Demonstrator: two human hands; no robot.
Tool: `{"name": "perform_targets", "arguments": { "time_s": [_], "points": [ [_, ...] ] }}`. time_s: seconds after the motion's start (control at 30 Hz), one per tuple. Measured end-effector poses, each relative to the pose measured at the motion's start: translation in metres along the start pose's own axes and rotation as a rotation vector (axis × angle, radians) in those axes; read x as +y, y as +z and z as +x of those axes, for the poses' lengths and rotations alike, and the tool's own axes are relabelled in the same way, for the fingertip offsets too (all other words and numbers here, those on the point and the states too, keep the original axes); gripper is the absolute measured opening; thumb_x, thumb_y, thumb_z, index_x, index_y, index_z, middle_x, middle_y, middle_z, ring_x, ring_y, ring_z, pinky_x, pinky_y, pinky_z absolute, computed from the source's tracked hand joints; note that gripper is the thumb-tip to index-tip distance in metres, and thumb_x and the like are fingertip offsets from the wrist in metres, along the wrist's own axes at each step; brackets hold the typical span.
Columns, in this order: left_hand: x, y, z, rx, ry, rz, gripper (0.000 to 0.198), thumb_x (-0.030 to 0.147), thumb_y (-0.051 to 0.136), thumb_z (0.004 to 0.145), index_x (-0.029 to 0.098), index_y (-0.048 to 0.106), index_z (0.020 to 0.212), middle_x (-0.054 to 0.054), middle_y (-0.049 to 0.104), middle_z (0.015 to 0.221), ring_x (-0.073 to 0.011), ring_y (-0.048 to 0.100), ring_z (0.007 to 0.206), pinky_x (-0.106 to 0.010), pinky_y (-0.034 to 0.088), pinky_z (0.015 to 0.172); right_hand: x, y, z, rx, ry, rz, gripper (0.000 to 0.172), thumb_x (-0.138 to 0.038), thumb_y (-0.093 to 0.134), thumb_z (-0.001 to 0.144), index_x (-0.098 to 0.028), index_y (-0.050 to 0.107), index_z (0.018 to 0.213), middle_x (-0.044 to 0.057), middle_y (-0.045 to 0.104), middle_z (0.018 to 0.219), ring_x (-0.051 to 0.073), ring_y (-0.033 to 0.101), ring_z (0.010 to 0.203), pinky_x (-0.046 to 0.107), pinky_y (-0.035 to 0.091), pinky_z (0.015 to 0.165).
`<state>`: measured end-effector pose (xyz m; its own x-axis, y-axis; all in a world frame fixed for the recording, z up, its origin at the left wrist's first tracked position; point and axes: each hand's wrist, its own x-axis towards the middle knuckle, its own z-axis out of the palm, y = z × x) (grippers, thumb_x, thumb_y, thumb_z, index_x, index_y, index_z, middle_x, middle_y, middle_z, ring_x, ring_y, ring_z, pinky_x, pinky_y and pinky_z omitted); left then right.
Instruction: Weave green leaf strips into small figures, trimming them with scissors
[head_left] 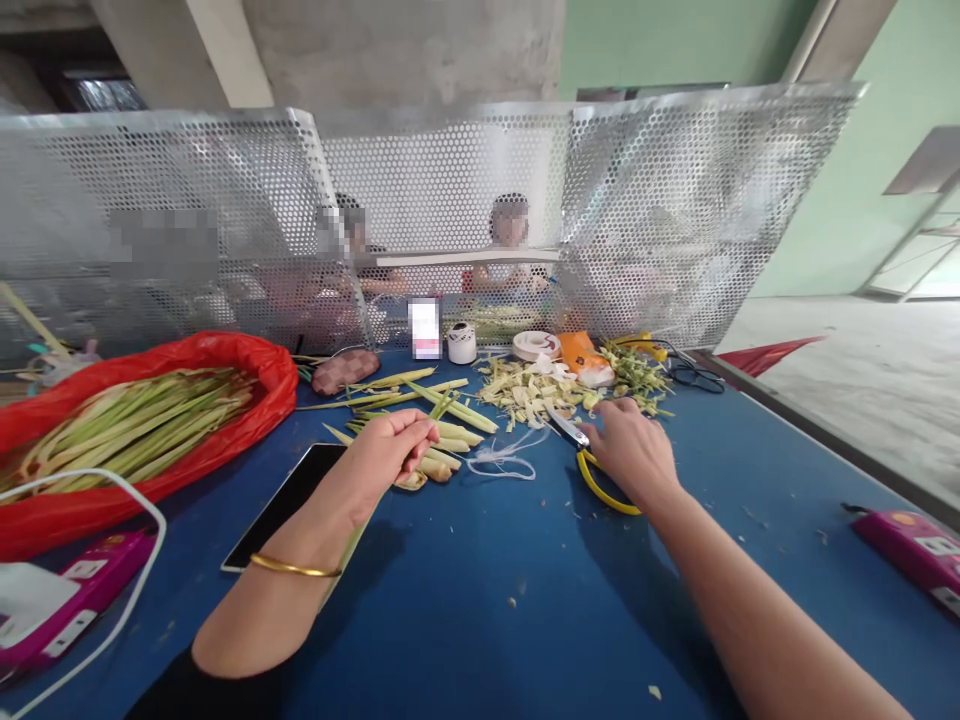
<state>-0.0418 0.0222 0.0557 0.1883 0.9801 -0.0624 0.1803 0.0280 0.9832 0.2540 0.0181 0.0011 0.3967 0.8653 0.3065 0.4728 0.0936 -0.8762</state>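
My left hand (pixel 390 448) is closed around a thin green stalk (pixel 442 405) above the blue table (pixel 480 590); the stalk runs under my wrist toward me. Trimmed pale stalk pieces (pixel 450 435) lie just beyond it. My right hand (pixel 632 447) rests over yellow-handled scissors (pixel 592 478), fingers curled on the handles, with the blades (pixel 566 428) pointing toward a heap of cut trimmings (pixel 529 390).
A red plastic bag (pixel 150 460) full of green stalks lies at the left. A dark phone (pixel 281 505) sits near my left wrist. Pink devices (pixel 911 545) (pixel 67 600), a white cable, tape rolls (pixel 536 345) and a perforated metal screen (pixel 465 200) with people behind it surround the work area.
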Motion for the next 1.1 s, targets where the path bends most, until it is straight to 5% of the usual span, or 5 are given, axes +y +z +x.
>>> {"name": "perform_targets", "arguments": {
  "time_s": [0.3, 0.4, 0.7, 0.9, 1.1],
  "points": [
    [0.009, 0.01, -0.04, -0.078, 0.021, 0.191, 0.024, 0.035, 0.05, 0.085, 0.018, 0.057, 0.07, 0.006, 0.042, 0.051, -0.0067, 0.035, 0.042, -0.016, 0.026, 0.038, -0.043, 0.068, -0.056, -0.518, -0.726, -0.337, 0.023, -0.036, 0.063, 0.088, -0.025, 0.069, 0.107, 0.006, 0.067, 0.11, 0.02, 0.06, 0.099, 0.031, 0.04, 0.087],
    [0.008, 0.006, -0.054, -0.09, 0.012, 0.218, 0.026, 0.037, 0.048, 0.087, 0.018, 0.057, 0.072, 0.007, 0.041, 0.051, -0.007, 0.035, 0.043, -0.017, 0.027, 0.04, -0.037, 0.088, -0.061, -0.566, -0.797, -0.415, 0.012, -0.022, 0.062, 0.09, -0.024, 0.073, 0.085, 0.004, 0.071, 0.098, 0.019, 0.061, 0.091, 0.033, 0.037, 0.087],
    [-0.014, -0.03, -0.086, 0.015, -0.046, 0.395, 0.032, 0.045, 0.046, 0.089, 0.019, 0.057, 0.074, 0.007, 0.041, 0.055, -0.008, 0.038, 0.047, -0.018, 0.029, 0.044, -0.015, 0.062, -0.039, -0.485, -0.638, -0.704, 0.018, -0.019, 0.053, 0.093, -0.02, 0.07, 0.087, 0.007, 0.068, 0.099, 0.02, 0.06, 0.097, 0.032, 0.037, 0.089],
    [-0.03, -0.038, -0.104, 0.035, -0.125, 0.456, 0.034, 0.046, 0.042, 0.09, 0.02, 0.057, 0.076, 0.006, 0.043, 0.057, -0.009, 0.04, 0.049, -0.02, 0.031, 0.048, 0.006, 0.004, -0.037, -0.338, -0.29, -1.001, 0.023, -0.014, 0.048, 0.087, -0.005, 0.063, 0.102, 0.025, 0.063, 0.098, 0.035, 0.062, 0.09, 0.039, 0.04, 0.072],
    [-0.04, -0.039, -0.109, 0.034, -0.138, 0.451, 0.034, 0.047, 0.041, 0.091, 0.02, 0.057, 0.076, 0.006, 0.043, 0.059, -0.0097, 0.041, 0.05, -0.021, 0.032, 0.051, 0.032, -0.03, -0.024, -0.482, -0.143, -1.021, 0.034, -0.014, 0.054, 0.081, -0.008, 0.061, 0.113, 0.018, 0.066, 0.095, 0.028, 0.064, 0.084, 0.032, 0.039, 0.068]
  ]
}}
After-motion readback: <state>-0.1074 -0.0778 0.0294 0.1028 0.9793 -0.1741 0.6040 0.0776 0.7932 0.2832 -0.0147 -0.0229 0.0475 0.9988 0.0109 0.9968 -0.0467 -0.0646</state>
